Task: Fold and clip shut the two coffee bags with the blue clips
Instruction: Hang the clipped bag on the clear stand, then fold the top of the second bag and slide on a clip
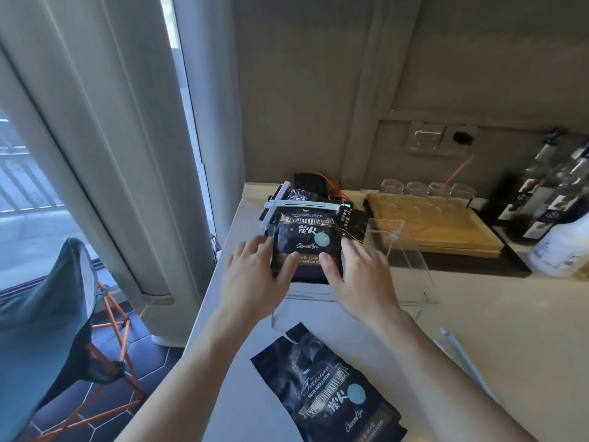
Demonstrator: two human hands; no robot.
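A black coffee bag (306, 237) stands upright in a clear plastic bin (411, 269), its folded top held by a pale blue clip (302, 205). My left hand (255, 272) grips the bag's left side and my right hand (357, 275) grips its right side, thumbs on the front. Another pale clip (276, 204) sticks up at an angle behind its left corner, over more dark bags. A second coffee bag (331, 390) lies flat on the counter near me, its torn top open. One more pale clip (459, 349) lies on the counter at the right.
A wooden tray (446, 231) with upturned glasses (427, 189) stands behind the bin. Bottles (548, 193) and a white jug (564, 244) crowd the right. The counter's left edge drops to a folding chair (51, 330) and dark floor by a curtained window.
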